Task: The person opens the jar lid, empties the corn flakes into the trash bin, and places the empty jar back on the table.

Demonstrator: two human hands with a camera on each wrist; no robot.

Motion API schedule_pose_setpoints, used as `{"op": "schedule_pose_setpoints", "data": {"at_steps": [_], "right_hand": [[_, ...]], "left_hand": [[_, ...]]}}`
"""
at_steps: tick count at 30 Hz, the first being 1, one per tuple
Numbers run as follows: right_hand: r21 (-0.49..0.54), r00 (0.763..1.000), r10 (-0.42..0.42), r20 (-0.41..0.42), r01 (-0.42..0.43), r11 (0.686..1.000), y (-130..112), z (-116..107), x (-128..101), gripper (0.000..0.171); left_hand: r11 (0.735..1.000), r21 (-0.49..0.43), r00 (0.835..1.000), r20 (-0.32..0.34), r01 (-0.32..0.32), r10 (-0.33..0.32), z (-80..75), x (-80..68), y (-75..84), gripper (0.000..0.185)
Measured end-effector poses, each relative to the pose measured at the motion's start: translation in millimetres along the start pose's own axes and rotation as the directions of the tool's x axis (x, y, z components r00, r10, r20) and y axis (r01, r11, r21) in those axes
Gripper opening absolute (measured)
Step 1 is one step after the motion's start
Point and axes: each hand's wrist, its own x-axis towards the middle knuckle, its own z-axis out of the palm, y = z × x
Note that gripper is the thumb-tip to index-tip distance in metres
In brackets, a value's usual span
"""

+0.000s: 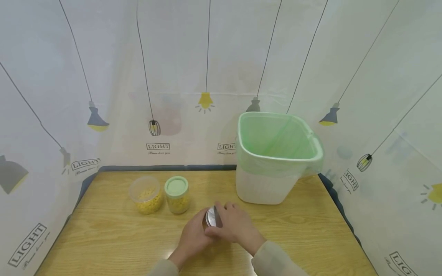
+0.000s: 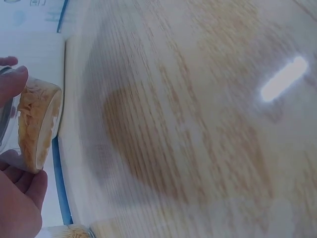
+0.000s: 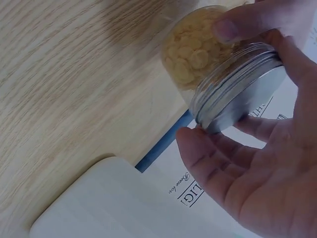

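The wooden table (image 1: 103, 241) bore a white bin (image 1: 259, 186); left of it stood a green-lidded jar (image 1: 177, 195), then a clear tub (image 1: 146, 195).

Can count, all clear and round: one wide tub (image 1: 139, 184) at far left, one green-lidded jar (image 1: 177, 187) beside it and one silver-lidded jar (image 3: 195, 64) nearer, making three containers. Also one bare left hand (image 1: 195, 234), one bare right hand (image 1: 236, 222); one white plastic bin (image 1: 260, 188), one light-green plastic bag (image 1: 267, 134), one light-brown wooden table (image 1: 121, 241).

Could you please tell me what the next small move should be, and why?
Probably a gentle twist of the silver lid by the right hand, which grips it at the jar's mouth, while the left hand holds the clear jar.
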Motion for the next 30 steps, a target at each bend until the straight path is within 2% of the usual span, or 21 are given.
{"op": "schedule_pose_setpoints", "data": {"at_steps": [5,8,12,16,22,30], "right_hand": [[0.016,0.992,-0.128,-0.010,0.129,0.992,3.6,-3.5,-1.3,0.083],[0.057,0.977,-0.212,-0.007,0.212,0.976,7.0,-5.4,-2.2,0.081],[0.125,0.964,-0.266,0.010,0.262,0.957,9.6,-7.2,-2.0,0.080],[0.143,0.958,-0.285,0.016,0.280,0.949,10.4,-8.2,-0.7,0.081],[0.161,0.961,-0.276,0.006,0.271,0.949,14.2,-12.6,0.2,0.083],[0.224,0.963,-0.269,-0.035,0.269,0.937,20.6,-18.4,-0.6,0.085]], "left_hand": [[1.000,0.005,1.000,0.015,0.003,-0.003,-0.5,-0.4,-2.0,0.086],[1.000,0.010,0.999,0.039,0.004,-0.005,-1.3,-0.7,-4.2,0.093],[1.000,0.006,0.998,0.061,0.014,-0.014,-2.2,-0.3,-6.0,0.102],[1.000,-0.009,0.998,0.058,0.015,-0.015,-3.2,-0.2,-5.3,0.103],[1.000,-0.014,1.000,0.029,0.004,-0.003,-1.7,0.6,-5.6,0.096],[0.999,-0.032,0.999,0.034,0.042,-0.041,-1.0,1.7,-8.3,0.095]]}}
